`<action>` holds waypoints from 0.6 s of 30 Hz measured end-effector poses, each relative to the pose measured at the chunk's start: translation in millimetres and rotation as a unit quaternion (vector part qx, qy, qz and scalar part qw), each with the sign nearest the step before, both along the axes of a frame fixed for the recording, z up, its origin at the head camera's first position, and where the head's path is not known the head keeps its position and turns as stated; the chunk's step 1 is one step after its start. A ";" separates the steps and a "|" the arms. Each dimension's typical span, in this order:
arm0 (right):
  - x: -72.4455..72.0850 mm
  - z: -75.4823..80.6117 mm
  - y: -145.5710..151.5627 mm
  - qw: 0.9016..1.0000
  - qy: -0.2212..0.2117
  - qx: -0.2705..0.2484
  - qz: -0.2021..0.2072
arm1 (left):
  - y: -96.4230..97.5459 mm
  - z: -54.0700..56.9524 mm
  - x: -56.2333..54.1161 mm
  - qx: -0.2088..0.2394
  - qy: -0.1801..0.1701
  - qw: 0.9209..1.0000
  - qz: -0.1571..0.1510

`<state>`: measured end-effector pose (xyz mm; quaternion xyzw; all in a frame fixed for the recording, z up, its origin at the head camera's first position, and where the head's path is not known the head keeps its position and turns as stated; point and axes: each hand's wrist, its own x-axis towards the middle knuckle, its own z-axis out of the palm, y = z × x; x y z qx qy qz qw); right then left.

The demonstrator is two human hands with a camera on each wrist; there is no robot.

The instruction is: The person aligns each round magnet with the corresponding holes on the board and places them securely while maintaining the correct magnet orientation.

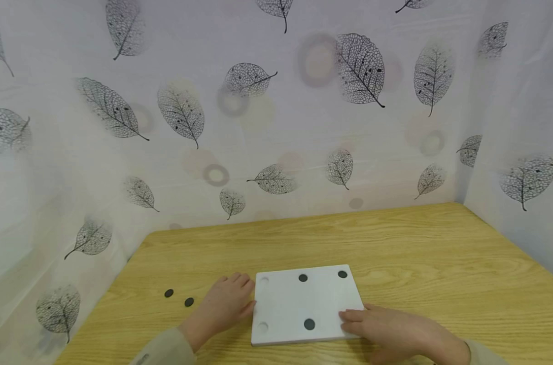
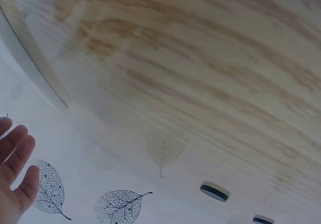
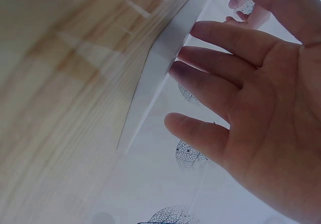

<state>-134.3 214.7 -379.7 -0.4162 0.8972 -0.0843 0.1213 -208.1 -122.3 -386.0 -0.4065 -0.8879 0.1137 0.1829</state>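
Observation:
A white rectangular board [image 1: 281, 304] lies flat on the wooden table. Dark round discs sit at its top middle [image 1: 303, 278], top right [image 1: 342, 274] and bottom middle [image 1: 309, 324]. Two shallow round recesses, one at the upper left [image 1: 264, 280] and one at the lower left [image 1: 263, 327], show white. My left hand [image 1: 228, 301] is beside the board's left edge, fingers loosely extended. Over the lower right corner, my right hand [image 1: 395, 329] rests its fingertips on the board and hides part of it. In the right wrist view, its fingers [image 3: 210, 83] look straight and spread along the board's edge.
Left of my left hand, two loose dark discs lie on the table [image 1: 349, 238], one farther away [image 1: 169, 293] and one nearer [image 1: 188, 302]. A pale curtain [image 1: 276, 126] with leaf prints hangs behind the table and along both sides.

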 end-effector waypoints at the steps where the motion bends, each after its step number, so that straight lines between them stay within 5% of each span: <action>1: 0.2 0.1 0.1 1.000 0.002 -0.001 0.001 | -0.7 0.1 0.1 0.002 -0.005 1.000 0.002; 18: -1.6 1.9 -1.3 1.000 -0.030 -0.005 -0.006 | -15.3 -3.8 -0.5 0.017 -0.010 1.000 0.013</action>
